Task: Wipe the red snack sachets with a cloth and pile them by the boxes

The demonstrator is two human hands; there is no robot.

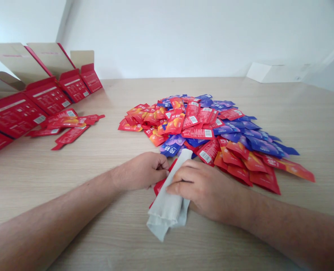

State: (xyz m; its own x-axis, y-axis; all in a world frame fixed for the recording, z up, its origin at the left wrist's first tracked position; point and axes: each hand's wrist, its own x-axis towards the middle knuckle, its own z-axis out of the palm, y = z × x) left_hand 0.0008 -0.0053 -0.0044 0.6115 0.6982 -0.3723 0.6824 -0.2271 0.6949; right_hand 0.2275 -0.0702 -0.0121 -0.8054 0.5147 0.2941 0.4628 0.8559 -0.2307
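My right hand (202,188) is closed on a folded white cloth (169,201), gripping it at its middle so that its loose corners hang toward me. Beneath the cloth a red sachet (159,187) shows along the left edge; most of it is covered. My left hand (144,170) has its fingers curled in a pinch at that sachet's left side, the fingertips partly hidden. Just beyond both hands spreads a heap of red and orange sachets (175,123) mixed with blue-purple sachets (171,146).
Several open red cartons (46,94) stand in a row at the left, flaps raised. In front of them lie several loose red sachets (70,128). A white box-like object (276,73) sits at the back right, against the white wall. All rests on a pale wood-grain table (104,233).
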